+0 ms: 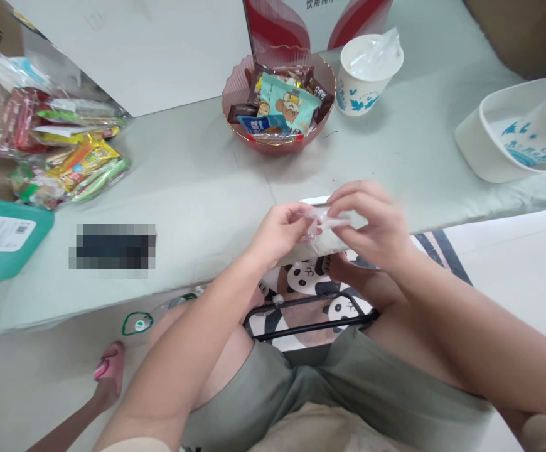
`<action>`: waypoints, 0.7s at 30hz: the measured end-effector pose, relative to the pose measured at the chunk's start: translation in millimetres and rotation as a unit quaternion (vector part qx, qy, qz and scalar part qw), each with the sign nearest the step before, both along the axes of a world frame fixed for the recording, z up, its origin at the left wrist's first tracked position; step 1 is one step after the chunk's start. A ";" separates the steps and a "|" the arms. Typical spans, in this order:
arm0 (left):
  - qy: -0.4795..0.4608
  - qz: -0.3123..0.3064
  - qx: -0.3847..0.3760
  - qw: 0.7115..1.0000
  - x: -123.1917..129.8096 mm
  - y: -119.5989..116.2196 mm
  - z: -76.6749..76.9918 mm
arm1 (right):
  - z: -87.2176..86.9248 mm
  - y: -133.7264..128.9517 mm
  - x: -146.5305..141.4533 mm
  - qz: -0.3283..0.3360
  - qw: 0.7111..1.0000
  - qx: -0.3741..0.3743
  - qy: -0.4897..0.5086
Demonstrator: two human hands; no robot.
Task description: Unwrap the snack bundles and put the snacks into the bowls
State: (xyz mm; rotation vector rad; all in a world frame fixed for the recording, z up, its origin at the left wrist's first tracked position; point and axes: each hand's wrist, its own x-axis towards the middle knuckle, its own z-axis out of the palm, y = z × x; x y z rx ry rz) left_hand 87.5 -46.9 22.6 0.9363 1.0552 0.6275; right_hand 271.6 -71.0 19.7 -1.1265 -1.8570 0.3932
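Note:
Between my two hands stretches a clear plastic wrapper (322,220), above the front edge of the covered table. My left hand (282,229) pinches one end of it with thumb and fingers. At the other end, my right hand (369,213) has its thumb and forefinger closed on the plastic. Whether anything is inside the wrapper I cannot make out. Partly hidden behind my hands lies a flat white object (315,201). Beyond them stands a pink ribbed bowl (277,145) of packaged snacks, with a teal snack packet (287,103) on top.
Right of the bowl is a paper cup (360,94) with crumpled plastic in it. A white bin (484,141) holding paper cups stands at right. On the left are bagged snacks (75,157), a green container (9,263) and a pixelated dark object (113,248). Another person's foot (110,370) shows below.

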 end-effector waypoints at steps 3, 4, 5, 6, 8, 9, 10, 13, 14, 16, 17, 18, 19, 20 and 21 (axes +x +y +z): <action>-0.073 0.066 -0.075 0.992 -1.0 4.2 7.9 | -7.6 0.1 -1.3 0.050 0.991 0.080 -0.095; -0.090 0.075 -0.089 0.989 -1.7 5.3 10.2 | -10.1 0.6 -1.7 0.054 0.989 0.080 -0.113; -0.102 0.079 -0.097 0.987 -2.3 6.2 11.7 | -12.2 1.1 -2.1 0.055 0.988 0.074 -0.124; -0.105 0.076 -0.096 0.987 -2.8 6.9 12.2 | -13.5 1.4 -2.5 0.056 0.988 0.067 -0.126; -0.083 0.063 -0.048 0.993 -3.5 7.6 10.3 | -13.2 1.0 -3.4 0.053 0.992 0.054 -0.105; -0.060 0.053 0.003 0.997 -3.9 7.9 8.3 | -11.6 0.2 -4.0 0.048 0.995 0.044 -0.078; -0.032 0.042 0.062 0.997 -4.4 8.1 6.1 | -9.3 -0.7 -4.6 0.042 0.998 0.027 -0.041; 0.064 -0.001 0.181 0.981 -7.7 9.2 2.1 | -2.0 -2.3 -6.4 -0.002 0.991 -0.061 0.117; 0.089 -0.024 0.182 0.979 -9.3 9.7 2.2 | -0.5 -1.8 -6.8 -0.027 0.979 -0.097 0.178; 0.117 -0.074 0.155 0.978 -12.6 10.4 4.7 | 0.3 0.8 -7.1 -0.081 0.940 -0.165 0.287; 0.115 -0.098 0.142 0.978 -14.0 10.7 6.5 | -0.1 2.5 -7.1 -0.104 0.918 -0.195 0.329; 0.106 -0.116 0.134 0.978 -15.1 10.9 8.3 | -0.5 4.0 -7.1 -0.119 0.899 -0.222 0.358; 0.092 -0.124 0.133 0.979 -15.7 11.0 10.0 | -0.9 5.2 -7.2 -0.126 0.885 -0.244 0.377; 0.075 -0.123 0.133 0.981 -16.0 11.0 11.2 | -1.0 6.1 -7.3 -0.127 0.876 -0.258 0.387; 0.053 -0.116 0.130 0.983 -15.9 11.0 12.0 | -0.8 6.4 -7.6 -0.125 0.871 -0.267 0.392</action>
